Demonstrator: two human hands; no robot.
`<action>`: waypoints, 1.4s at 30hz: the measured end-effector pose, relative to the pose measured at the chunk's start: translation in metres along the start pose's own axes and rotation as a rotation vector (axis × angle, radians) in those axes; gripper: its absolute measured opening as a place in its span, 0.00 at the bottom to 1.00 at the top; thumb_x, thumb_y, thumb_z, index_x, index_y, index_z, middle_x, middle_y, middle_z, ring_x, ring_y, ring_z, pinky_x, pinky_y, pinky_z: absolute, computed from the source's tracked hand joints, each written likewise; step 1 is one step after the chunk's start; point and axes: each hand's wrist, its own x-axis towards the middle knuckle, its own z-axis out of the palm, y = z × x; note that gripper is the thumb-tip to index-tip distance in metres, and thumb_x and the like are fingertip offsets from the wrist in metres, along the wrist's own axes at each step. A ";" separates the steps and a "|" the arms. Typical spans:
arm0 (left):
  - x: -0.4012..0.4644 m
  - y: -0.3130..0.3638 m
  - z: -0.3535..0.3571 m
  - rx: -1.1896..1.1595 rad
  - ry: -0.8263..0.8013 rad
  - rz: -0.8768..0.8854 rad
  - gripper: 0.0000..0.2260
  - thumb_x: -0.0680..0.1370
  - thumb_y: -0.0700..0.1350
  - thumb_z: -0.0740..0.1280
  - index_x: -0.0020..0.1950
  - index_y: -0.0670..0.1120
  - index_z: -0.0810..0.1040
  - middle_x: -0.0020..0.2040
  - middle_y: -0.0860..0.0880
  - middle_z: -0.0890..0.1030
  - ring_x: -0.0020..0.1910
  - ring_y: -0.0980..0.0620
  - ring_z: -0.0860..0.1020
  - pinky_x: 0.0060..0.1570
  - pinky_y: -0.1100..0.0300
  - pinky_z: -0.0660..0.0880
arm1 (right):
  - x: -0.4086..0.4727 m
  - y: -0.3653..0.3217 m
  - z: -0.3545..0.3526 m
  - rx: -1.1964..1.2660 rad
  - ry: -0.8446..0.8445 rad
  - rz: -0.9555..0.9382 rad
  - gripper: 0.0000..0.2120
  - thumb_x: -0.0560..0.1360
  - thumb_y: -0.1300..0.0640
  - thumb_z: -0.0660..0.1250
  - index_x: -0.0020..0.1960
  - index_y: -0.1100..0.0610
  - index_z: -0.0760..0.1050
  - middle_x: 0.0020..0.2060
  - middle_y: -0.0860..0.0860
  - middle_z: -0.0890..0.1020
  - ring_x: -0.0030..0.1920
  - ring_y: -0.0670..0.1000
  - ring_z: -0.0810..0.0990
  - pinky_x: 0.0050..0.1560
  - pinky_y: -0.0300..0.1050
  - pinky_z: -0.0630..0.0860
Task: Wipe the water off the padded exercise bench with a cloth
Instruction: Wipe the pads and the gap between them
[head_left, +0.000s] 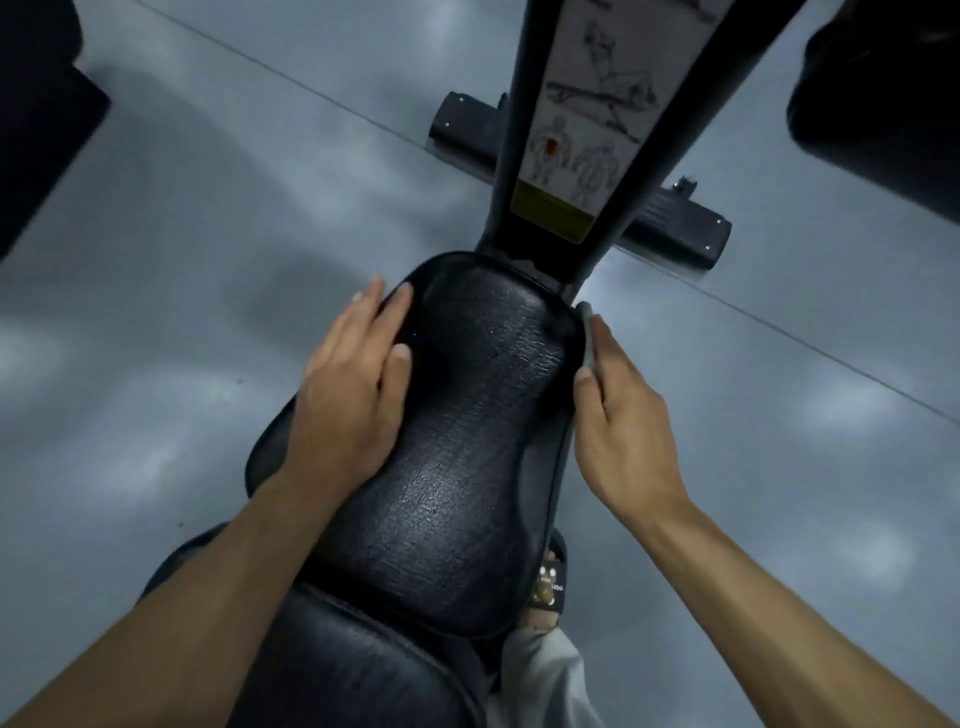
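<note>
gym, padded bench (467, 441), exercise diagram sticker (587, 114), grey floor (208, 208)

A black padded bench seat (457, 441) is seen above grey floor (182, 260); its left edge, toward nine o'clock, is pressed by the left hand (348, 389).
</note>
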 end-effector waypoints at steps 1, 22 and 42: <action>0.004 0.015 0.001 0.016 -0.023 0.075 0.23 0.86 0.50 0.53 0.82 0.51 0.62 0.83 0.49 0.59 0.81 0.49 0.59 0.79 0.51 0.57 | 0.006 -0.003 0.001 0.046 -0.005 0.041 0.25 0.85 0.61 0.55 0.81 0.48 0.61 0.64 0.38 0.72 0.65 0.41 0.70 0.54 0.14 0.56; -0.002 0.043 0.039 0.374 -0.023 0.196 0.27 0.85 0.50 0.52 0.84 0.46 0.55 0.84 0.43 0.51 0.83 0.40 0.47 0.79 0.39 0.52 | -0.014 -0.003 0.025 0.742 0.103 0.375 0.28 0.82 0.62 0.55 0.74 0.34 0.66 0.65 0.22 0.70 0.67 0.28 0.68 0.67 0.32 0.65; -0.001 0.039 0.044 0.381 0.038 0.233 0.28 0.84 0.52 0.50 0.84 0.46 0.55 0.84 0.43 0.53 0.83 0.40 0.49 0.77 0.37 0.55 | -0.115 0.024 0.063 0.543 0.059 0.261 0.36 0.81 0.59 0.57 0.83 0.41 0.47 0.81 0.36 0.51 0.79 0.35 0.52 0.73 0.27 0.56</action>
